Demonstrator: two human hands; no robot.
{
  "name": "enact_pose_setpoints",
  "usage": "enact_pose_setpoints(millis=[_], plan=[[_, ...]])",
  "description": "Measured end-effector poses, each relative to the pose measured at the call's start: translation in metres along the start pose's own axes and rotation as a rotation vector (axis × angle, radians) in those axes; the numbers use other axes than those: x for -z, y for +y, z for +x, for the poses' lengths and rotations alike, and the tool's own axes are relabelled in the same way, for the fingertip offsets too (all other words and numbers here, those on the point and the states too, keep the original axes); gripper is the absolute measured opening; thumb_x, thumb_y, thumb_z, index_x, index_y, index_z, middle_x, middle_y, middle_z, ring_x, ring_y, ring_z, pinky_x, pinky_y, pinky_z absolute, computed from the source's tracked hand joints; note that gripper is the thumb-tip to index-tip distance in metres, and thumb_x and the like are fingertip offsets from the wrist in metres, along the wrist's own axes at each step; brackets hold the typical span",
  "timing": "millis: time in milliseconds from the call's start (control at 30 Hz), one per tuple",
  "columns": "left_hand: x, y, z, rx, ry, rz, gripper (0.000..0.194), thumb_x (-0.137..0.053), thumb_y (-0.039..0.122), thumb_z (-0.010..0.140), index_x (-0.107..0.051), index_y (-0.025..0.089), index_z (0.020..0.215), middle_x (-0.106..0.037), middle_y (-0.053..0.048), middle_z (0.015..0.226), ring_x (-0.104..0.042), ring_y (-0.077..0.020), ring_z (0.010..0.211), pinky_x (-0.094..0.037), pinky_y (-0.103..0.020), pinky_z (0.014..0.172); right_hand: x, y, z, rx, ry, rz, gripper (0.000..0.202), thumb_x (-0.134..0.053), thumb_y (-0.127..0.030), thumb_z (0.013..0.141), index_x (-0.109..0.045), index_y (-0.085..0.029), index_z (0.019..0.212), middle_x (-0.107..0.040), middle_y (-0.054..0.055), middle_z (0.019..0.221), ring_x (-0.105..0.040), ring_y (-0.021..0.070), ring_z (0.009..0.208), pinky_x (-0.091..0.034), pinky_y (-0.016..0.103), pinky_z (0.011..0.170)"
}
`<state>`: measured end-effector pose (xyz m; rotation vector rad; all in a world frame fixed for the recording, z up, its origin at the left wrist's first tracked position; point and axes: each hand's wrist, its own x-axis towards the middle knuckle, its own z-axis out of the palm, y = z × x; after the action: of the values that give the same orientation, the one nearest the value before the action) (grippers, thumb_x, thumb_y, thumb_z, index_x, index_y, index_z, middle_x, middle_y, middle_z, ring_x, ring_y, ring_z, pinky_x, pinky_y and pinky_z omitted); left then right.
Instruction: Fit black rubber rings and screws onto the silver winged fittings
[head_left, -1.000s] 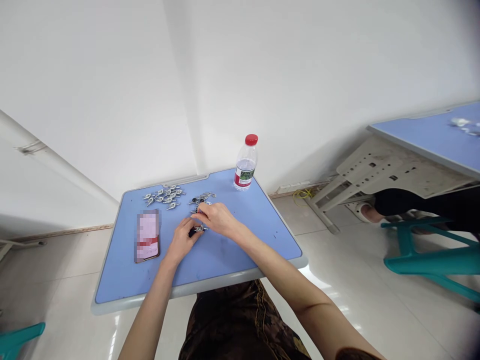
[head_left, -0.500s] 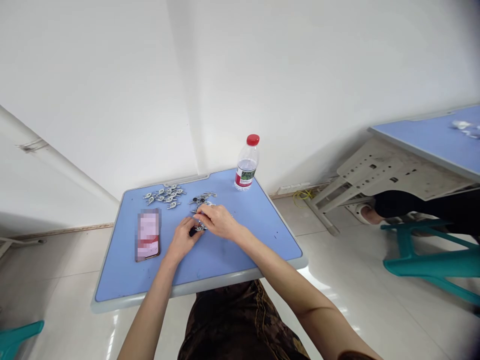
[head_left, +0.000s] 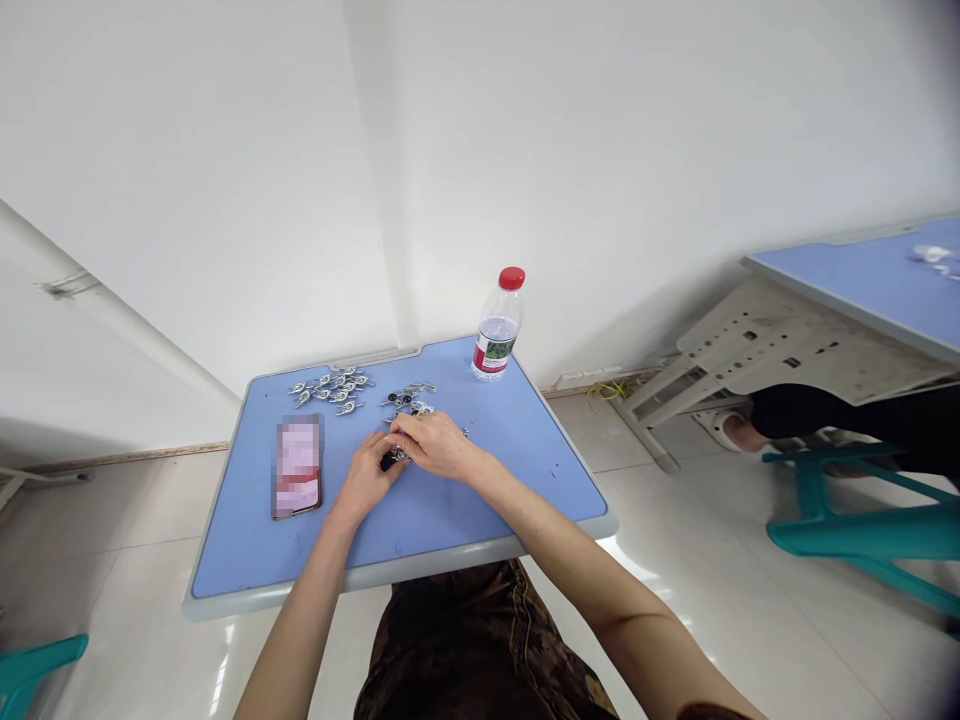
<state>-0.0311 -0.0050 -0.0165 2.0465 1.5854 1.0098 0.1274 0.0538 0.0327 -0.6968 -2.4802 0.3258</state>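
On the blue desk point(head_left: 450, 510), my left hand point(head_left: 369, 472) is closed around a small silver metal part point(head_left: 400, 455), which is mostly hidden by fingers. My right hand point(head_left: 433, 442) meets it from the right, its thumb and fingers pinched together over the same part. Just beyond my hands lies a loose group of metal and black round pieces point(head_left: 405, 398). A pile of similar silver metal parts point(head_left: 334, 388) rests at the back left. Some tiny bits point(head_left: 466, 433) lie right of my right hand.
A phone point(head_left: 298, 470) lies on the left of the desk, and a red-capped water bottle point(head_left: 498, 330) stands at the back right. To the right are another desk point(head_left: 862, 270), a teal stool point(head_left: 862, 530) and a person's foot point(head_left: 739, 433). A white wall rises behind.
My right-hand fingers have come down slightly closer over the small metal part. Both hands otherwise stay in place; the view has shifted slightly.
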Motion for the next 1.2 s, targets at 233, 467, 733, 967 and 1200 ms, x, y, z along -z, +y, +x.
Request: enact_pose_setpoints(millis=[233, 467, 733, 967, 1200], plan=[[0.000, 0.001, 0.000, -0.005, 0.004, -0.008, 0.012, -0.061, 0.014, 0.079, -0.062, 0.019, 0.089, -0.063, -0.005, 0.091, -0.059, -0.0206, 0.088, -0.049, -0.034, 0.077, 0.003, -0.003, 0.001, 0.039, -0.024, -0.033, 0.020, -0.042, -0.028, 0.096, -0.055, -0.017, 0.087, -0.061, 0.003, 0.069, -0.054, 0.0143, 0.062, -0.029, 0.025, 0.057], [-0.002, -0.002, -0.001, -0.001, 0.025, -0.033, 0.007, -0.060, 0.014, 0.078, -0.062, 0.017, 0.084, -0.065, -0.006, 0.089, -0.061, -0.0217, 0.087, -0.050, -0.036, 0.075, 0.009, -0.012, 0.008, 0.166, -0.064, 0.010, 0.019, -0.039, -0.015, 0.095, -0.057, -0.018, 0.100, -0.064, 0.005, 0.093, -0.056, 0.0137, 0.074, -0.035, 0.025, 0.062], [0.002, 0.004, 0.001, -0.048, -0.006, -0.054, 0.013, -0.059, 0.018, 0.082, -0.062, 0.020, 0.095, -0.065, -0.006, 0.096, -0.059, -0.0222, 0.096, -0.049, -0.038, 0.083, 0.017, -0.007, 0.006, 0.100, -0.156, 0.172, 0.023, -0.036, -0.011, 0.093, -0.048, -0.018, 0.111, -0.062, 0.005, 0.087, -0.056, 0.0171, 0.077, -0.040, 0.028, 0.067], [0.000, 0.002, 0.000, 0.007, 0.020, -0.038, 0.010, -0.061, 0.017, 0.079, -0.061, 0.018, 0.090, -0.063, -0.006, 0.097, -0.060, -0.0213, 0.090, -0.051, -0.037, 0.078, -0.001, -0.004, 0.011, 0.042, -0.038, 0.068, 0.008, -0.049, -0.022, 0.092, -0.056, -0.018, 0.091, -0.066, 0.003, 0.078, -0.059, 0.0153, 0.069, -0.036, 0.025, 0.063], [0.002, 0.005, 0.001, -0.010, 0.008, -0.039, 0.008, -0.058, 0.016, 0.080, -0.060, 0.019, 0.088, -0.063, -0.005, 0.091, -0.059, -0.0208, 0.087, -0.050, -0.036, 0.076, 0.006, -0.010, 0.004, 0.025, -0.001, 0.009, 0.019, -0.040, -0.023, 0.096, -0.058, -0.016, 0.097, -0.065, 0.007, 0.088, -0.059, 0.0158, 0.075, -0.039, 0.026, 0.065]])
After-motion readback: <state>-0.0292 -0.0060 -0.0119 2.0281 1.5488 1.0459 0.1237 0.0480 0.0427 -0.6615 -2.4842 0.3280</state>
